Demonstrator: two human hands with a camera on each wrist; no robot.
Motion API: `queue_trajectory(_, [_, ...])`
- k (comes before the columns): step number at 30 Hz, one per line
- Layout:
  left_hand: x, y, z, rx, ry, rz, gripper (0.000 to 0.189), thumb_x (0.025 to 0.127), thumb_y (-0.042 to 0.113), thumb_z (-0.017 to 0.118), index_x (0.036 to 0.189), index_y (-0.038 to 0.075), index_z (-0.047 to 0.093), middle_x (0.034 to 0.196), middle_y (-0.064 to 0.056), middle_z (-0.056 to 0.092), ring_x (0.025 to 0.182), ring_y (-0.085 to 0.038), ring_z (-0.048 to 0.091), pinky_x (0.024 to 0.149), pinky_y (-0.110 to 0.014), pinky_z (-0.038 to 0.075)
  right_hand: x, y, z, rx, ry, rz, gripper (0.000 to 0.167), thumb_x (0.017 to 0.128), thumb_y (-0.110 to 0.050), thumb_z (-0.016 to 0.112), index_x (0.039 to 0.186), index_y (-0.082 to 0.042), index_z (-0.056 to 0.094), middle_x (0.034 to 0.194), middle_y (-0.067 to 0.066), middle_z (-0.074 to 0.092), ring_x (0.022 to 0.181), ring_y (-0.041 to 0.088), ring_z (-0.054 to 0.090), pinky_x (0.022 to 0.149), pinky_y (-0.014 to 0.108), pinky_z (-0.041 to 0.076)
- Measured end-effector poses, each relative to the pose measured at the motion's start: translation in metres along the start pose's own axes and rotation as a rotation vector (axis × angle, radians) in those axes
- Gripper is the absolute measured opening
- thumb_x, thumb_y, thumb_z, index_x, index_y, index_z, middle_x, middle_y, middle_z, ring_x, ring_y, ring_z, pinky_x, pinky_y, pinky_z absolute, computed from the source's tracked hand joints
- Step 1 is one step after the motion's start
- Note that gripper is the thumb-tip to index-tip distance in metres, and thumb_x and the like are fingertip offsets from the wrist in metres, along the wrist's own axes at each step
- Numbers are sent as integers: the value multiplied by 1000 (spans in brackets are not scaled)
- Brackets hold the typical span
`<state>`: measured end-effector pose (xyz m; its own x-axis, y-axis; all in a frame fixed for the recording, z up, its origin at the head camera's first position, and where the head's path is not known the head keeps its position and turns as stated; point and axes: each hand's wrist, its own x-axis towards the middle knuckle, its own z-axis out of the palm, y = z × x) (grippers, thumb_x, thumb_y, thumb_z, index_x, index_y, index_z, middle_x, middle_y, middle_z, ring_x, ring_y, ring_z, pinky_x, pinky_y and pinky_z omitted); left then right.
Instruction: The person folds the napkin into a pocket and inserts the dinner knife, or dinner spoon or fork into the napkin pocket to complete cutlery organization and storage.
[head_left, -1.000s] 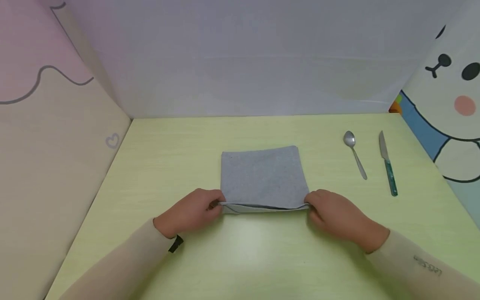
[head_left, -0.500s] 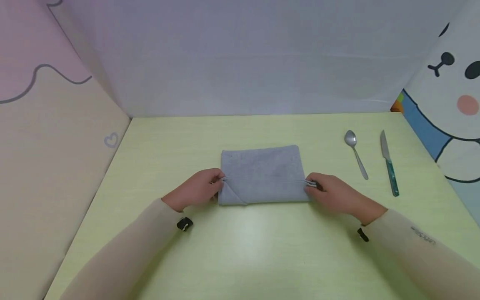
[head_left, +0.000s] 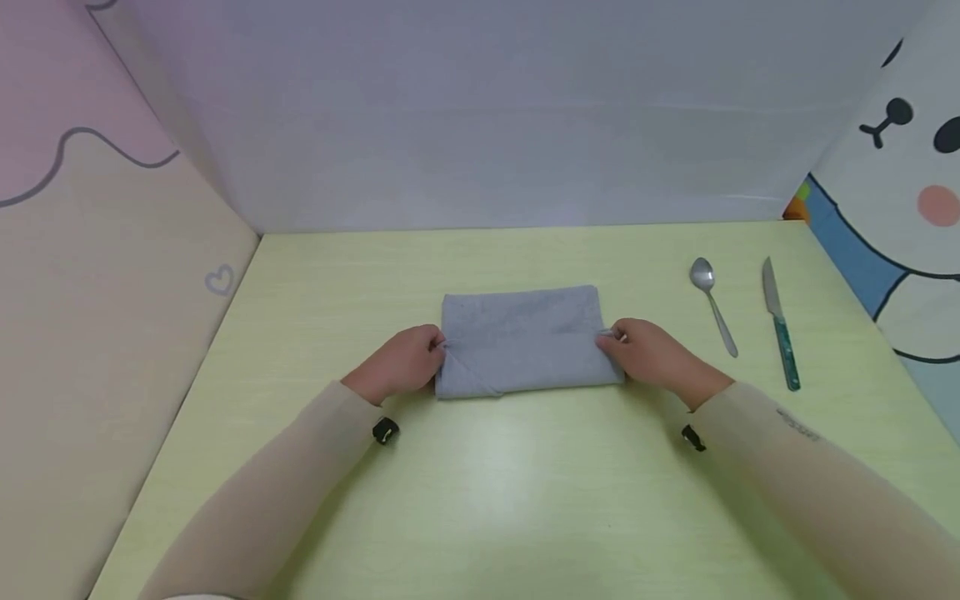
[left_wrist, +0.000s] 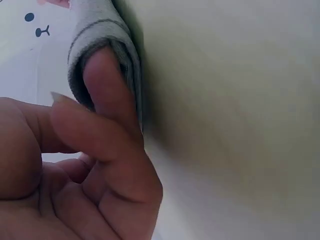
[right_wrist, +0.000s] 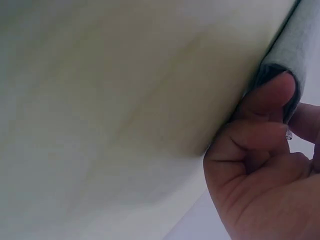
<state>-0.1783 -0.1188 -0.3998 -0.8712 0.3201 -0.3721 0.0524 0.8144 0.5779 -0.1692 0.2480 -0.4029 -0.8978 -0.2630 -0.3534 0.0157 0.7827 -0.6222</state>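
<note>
A grey cloth (head_left: 525, 362) lies folded in the middle of the table, its near part turned over toward the back. My left hand (head_left: 401, 360) pinches the left end of the turned-over edge, and my right hand (head_left: 652, 354) pinches its right end. Small creases run from the left grip down to the near fold. From the left wrist, the cloth (left_wrist: 100, 30) shows as a rounded roll of layers with a finger tucked inside its end. The right wrist view has the same at the other end, where a fingertip sits within the cloth's (right_wrist: 295, 50) loop.
To the right of the cloth a metal spoon (head_left: 712, 304) lies on the pale table (head_left: 495, 483). Beyond it is a knife (head_left: 782, 333) with a green handle. Printed panels (head_left: 120, 333) stand along the left, back and right edges.
Both hands have moved away from the near edge toward the back, carrying the cloth's edge over itself. The near part, earlier lifted and gaping, now lies folded over. Spoon and knife stay put.
</note>
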Motion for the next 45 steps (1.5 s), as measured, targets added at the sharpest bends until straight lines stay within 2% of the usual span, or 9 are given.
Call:
queue_trajectory(5, [4, 9, -6, 66, 25, -22, 17, 107, 15, 49, 109, 3, 61, 91, -9, 61, 79, -22, 56, 73, -35, 46, 8, -1, -3, -35, 5, 22, 33, 110, -30, 48, 100, 0, 57, 78, 8, 53, 73, 23, 50, 68, 37, 42])
queue_trajectory(12, [15, 9, -9, 39, 0, -85, 27, 108, 19, 49, 119, 0, 62, 100, -10, 63, 86, -23, 57, 78, -35, 47, 14, 0, -7, -39, -9, 63, 35, 110, -32, 48, 97, 0, 57, 75, 7, 55, 69, 22, 49, 67, 36, 40])
queue_trajectory(18, [21, 7, -10, 0, -1, -119, 21, 106, 21, 51, 107, 3, 62, 92, -9, 63, 82, -22, 59, 75, -35, 48, 16, -3, -8, -69, -13, 70, 37, 110, -32, 50, 87, -3, 57, 68, 6, 56, 67, 22, 49, 68, 36, 40])
queue_trajectory(22, [21, 6, -13, -14, 12, -121, 22, 107, 26, 52, 111, 6, 62, 95, -8, 65, 83, -22, 60, 77, -36, 49, 17, -4, -9, -94, -22, 75, 38, 110, -32, 50, 85, -4, 56, 66, 6, 58, 67, 22, 49, 68, 36, 39])
queue_trajectory(26, [16, 2, -21, -19, 46, -63, 23, 108, 24, 48, 122, 12, 62, 105, -7, 66, 90, -24, 61, 79, -39, 50, 19, -3, -9, -112, -29, 76, 38, 110, -32, 49, 86, -3, 56, 66, 7, 58, 67, 22, 49, 68, 37, 39])
queue_trajectory(31, [12, -8, -30, 31, 48, 174, 37, 102, -3, 42, 122, 15, 67, 119, -3, 64, 107, -23, 60, 92, -39, 50, 22, -4, -10, -116, -36, 82, 37, 110, -32, 49, 87, -3, 56, 66, 7, 58, 67, 22, 49, 68, 37, 40])
queue_trajectory(35, [14, -10, -31, 135, 20, 327, 39, 98, -11, 50, 113, 15, 74, 122, 1, 65, 113, -22, 61, 100, -37, 49, 22, -4, -10, -122, -39, 85, 38, 110, -32, 49, 85, -4, 55, 67, 7, 58, 66, 22, 49, 68, 37, 40])
queue_trajectory(40, [23, -10, -27, 202, 8, 280, 27, 100, -1, 57, 109, 13, 78, 118, 0, 69, 115, -21, 62, 100, -38, 49, 22, -4, -10, -109, -51, 91, 38, 110, -32, 49, 85, -4, 54, 66, 7, 59, 64, 21, 48, 67, 36, 39])
queue_trajectory(45, [34, -12, -29, 125, -8, 173, 30, 97, 4, 54, 103, 16, 81, 114, 1, 70, 110, -21, 60, 91, -37, 50, 23, -4, -11, -111, -55, 96, 37, 110, -33, 50, 86, -4, 55, 66, 7, 60, 65, 21, 49, 68, 36, 40])
